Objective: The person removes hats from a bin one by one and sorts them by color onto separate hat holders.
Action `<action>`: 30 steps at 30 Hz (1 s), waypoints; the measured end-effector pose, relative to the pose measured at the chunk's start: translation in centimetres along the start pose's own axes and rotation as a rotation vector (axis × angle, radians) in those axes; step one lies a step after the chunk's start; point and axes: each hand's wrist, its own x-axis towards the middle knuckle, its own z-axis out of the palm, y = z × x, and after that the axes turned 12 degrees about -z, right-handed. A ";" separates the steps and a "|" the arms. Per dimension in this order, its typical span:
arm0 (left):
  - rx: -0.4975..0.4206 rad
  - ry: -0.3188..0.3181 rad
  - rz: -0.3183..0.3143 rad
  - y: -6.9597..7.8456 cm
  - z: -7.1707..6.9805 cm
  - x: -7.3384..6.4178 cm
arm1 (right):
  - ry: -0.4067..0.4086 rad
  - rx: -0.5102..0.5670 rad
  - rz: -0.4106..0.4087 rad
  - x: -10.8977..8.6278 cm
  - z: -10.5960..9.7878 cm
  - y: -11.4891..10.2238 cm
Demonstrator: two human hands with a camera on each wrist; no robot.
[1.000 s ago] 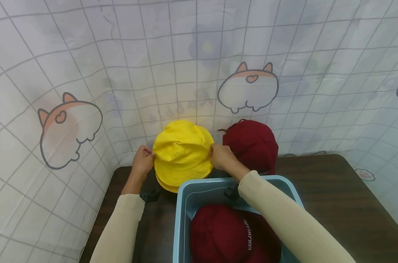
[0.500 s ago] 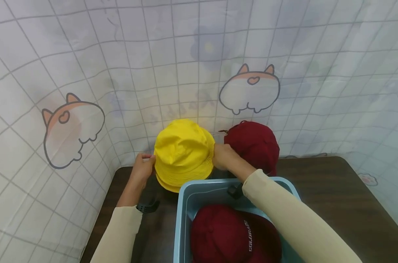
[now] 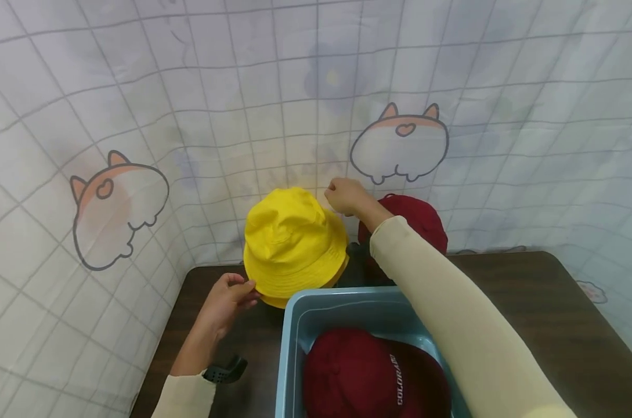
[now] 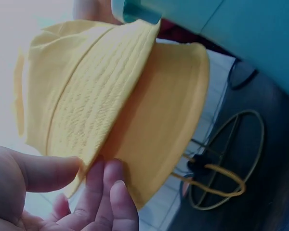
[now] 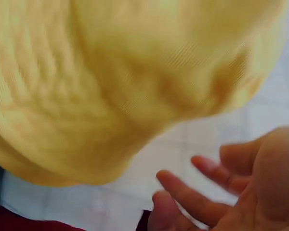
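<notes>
Wire frame below yellow hat shows only from left wrist.

A dark wood-grain table extends beneath the left hand, which pinches the brim of a yellow bucket hat. On the tabletop, a light-blue plastic bin sits right of that grip; a wire stand with a rounded base rests below it.

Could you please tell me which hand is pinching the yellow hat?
The left hand, pinching the brim; the right hand is clear of the yellow hat, with a gap between.
</notes>
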 end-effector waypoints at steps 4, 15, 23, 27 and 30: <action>-0.068 -0.036 -0.006 -0.7 0.3 -0.3 | -0.083 0.063 0.068 1.7 1.3 1.6; -0.166 -0.035 0.004 -1.6 0.8 0.1 | 0.075 -0.081 0.175 3.2 4.8 3.3; -0.187 -0.022 -0.003 -1.9 0.7 0.7 | 0.115 0.024 0.211 2.7 5.4 2.9; -0.191 0.001 -0.003 -1.9 0.8 0.9 | 0.106 0.230 0.224 2.6 5.1 3.0; -0.197 0.020 -0.002 -1.9 0.8 1.0 | 0.093 0.303 0.240 2.9 5.1 3.4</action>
